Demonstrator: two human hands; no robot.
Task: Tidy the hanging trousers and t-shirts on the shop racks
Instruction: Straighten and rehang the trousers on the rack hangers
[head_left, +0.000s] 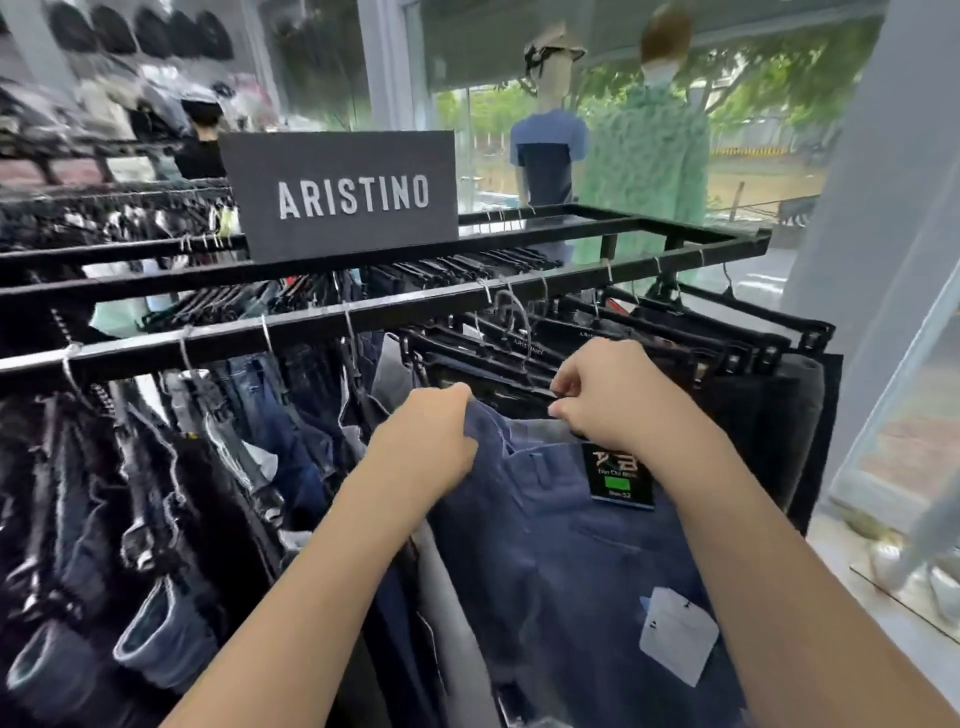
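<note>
Navy trousers (561, 561), hanging on black rack (363, 312).
Left hand (431, 441) grips the waistband; right hand (608, 395) pinches its top edge.

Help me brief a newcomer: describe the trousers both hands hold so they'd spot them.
Start at the ARISTINO sign on the black rack. Below its front rail, right of the jeans, are the blue trousers, waistband gripped by left hand and right hand. Unlike darker neighbours, they carry a black tag with a green patch.

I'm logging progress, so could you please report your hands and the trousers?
Left hand and right hand both gripping waistband of blue fabric trousers. Black clip hangers packed close behind, under black metal rail.
</note>
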